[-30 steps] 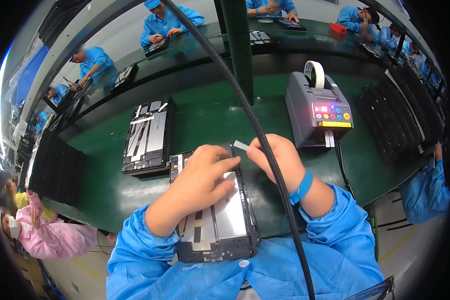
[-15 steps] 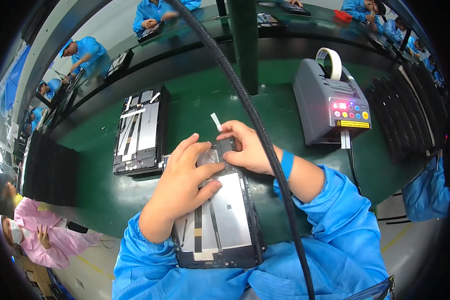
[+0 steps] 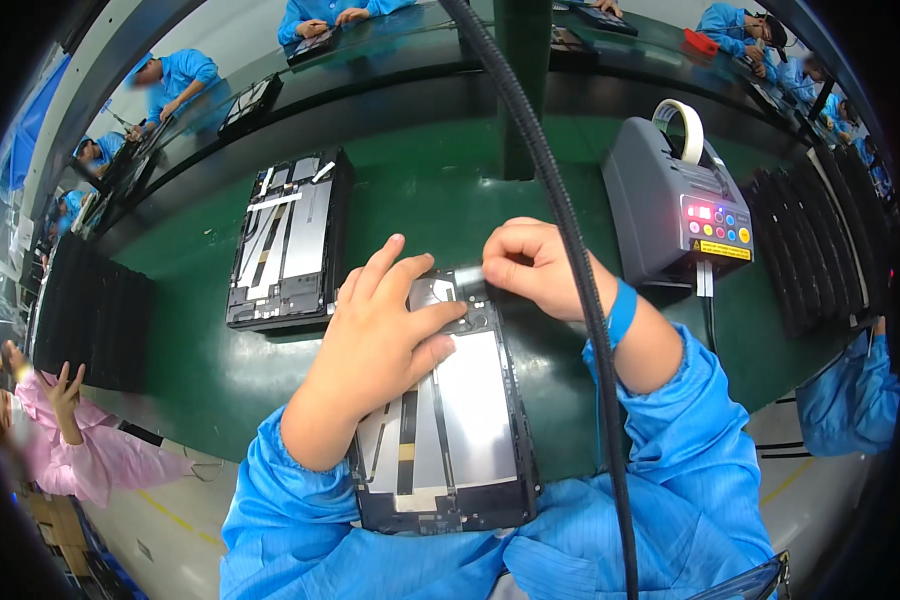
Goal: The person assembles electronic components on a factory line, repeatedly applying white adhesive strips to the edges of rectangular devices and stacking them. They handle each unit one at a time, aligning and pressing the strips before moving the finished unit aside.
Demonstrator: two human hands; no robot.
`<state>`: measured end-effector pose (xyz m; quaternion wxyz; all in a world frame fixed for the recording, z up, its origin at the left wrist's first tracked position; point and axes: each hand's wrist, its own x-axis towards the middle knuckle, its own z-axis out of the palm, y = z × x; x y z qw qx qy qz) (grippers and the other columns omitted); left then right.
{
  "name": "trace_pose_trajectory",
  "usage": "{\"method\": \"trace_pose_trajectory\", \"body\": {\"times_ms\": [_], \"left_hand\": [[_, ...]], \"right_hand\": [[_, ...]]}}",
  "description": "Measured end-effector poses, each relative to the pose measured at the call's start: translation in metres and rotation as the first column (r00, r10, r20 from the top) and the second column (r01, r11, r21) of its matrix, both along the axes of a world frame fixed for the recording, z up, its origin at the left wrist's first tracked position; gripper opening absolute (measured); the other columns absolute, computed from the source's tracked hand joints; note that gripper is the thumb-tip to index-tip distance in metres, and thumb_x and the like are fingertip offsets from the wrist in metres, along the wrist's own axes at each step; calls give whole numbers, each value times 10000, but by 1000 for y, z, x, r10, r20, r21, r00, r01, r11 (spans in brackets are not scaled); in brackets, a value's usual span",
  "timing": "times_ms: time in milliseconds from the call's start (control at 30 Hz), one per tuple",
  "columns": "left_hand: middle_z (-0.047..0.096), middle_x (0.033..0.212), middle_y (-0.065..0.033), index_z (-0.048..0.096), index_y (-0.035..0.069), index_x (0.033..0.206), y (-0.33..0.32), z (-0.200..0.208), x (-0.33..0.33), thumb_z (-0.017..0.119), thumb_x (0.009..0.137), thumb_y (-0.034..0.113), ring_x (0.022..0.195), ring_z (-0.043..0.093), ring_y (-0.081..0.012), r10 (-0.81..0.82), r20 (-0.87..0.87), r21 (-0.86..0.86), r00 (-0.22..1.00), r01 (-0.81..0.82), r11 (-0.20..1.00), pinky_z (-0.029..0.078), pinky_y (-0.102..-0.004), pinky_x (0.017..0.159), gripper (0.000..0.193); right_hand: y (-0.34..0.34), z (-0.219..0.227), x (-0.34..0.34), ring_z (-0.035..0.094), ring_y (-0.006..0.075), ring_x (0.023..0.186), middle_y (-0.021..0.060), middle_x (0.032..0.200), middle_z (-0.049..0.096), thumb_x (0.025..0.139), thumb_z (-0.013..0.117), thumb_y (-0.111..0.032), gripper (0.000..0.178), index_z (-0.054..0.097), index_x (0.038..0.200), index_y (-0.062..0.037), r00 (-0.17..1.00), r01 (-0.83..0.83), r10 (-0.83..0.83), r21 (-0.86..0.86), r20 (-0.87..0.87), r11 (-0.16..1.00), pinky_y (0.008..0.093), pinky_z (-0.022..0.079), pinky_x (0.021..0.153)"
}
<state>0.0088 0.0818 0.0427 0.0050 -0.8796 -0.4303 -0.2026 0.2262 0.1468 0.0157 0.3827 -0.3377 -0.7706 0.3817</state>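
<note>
An opened tablet-like device, with silvery panels and dark ribbon strips inside a black frame, lies before me against my blue smock. My left hand rests over its upper left part, fingers spread, the index fingertip touching a dark part near the top. At the upper right corner of the device is my right hand, thumb and index finger pinched together. Whatever is in that pinch is hidden. A blue band circles my right wrist.
A stack of similar devices stands to the left. A grey tape dispenser sits at the right, a tape end sticking out. Black trays stand far right, more black pieces at left. A braided cable crosses the view. Co-workers sit beyond.
My right hand has moved slightly right and its fingers have closed into a pinch. The white tape strip at its fingertips no longer shows. My left hand stays on the device.
</note>
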Motion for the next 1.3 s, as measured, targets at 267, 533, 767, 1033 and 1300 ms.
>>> {"method": "trace_pose_trajectory", "body": {"times_ms": [267,533,767,1033,1300], "left_hand": [[498,1283,-168,711,200,1036,10,-8,-11,693,740,179,1322,309,-453,-62,124,-190,990,85,978,316,-534,1031,297],[513,1276,-180,737,175,959,12,-8,-6,683,769,199,1332,301,-450,-2,161,-221,987,38,975,299,-519,1046,199],[560,1222,-162,744,137,834,18,-5,7,749,715,216,1340,297,-433,85,114,-265,990,-52,963,299,-509,1037,143],[553,1182,-211,650,53,976,23,3,12,820,603,173,1245,410,-440,66,33,-82,997,-63,995,321,-501,1065,427],[169,1495,-277,135,-62,1436,-105,-35,-65,575,871,460,1411,124,-398,332,505,-446,796,-88,891,128,-445,1131,886]], "right_hand": [[3,24,-9,609,320,718,141,735,631,836,601,-252,204,641,791,-57,813,-221,214,-52,542,974,411,473,662],[-1,26,-12,620,320,725,132,737,640,827,594,-247,196,647,789,-62,786,-205,158,12,597,979,415,484,667],[-4,28,-16,635,292,704,120,717,650,756,618,-285,228,661,762,-61,779,-63,121,-115,615,991,399,499,658],[14,4,8,608,309,645,208,660,617,655,658,-698,774,673,685,75,813,105,98,-310,574,945,378,476,624],[-74,-6,1,414,418,1227,306,1262,463,837,571,-504,750,417,1270,89,859,181,-179,44,480,983,466,330,1031]]}}
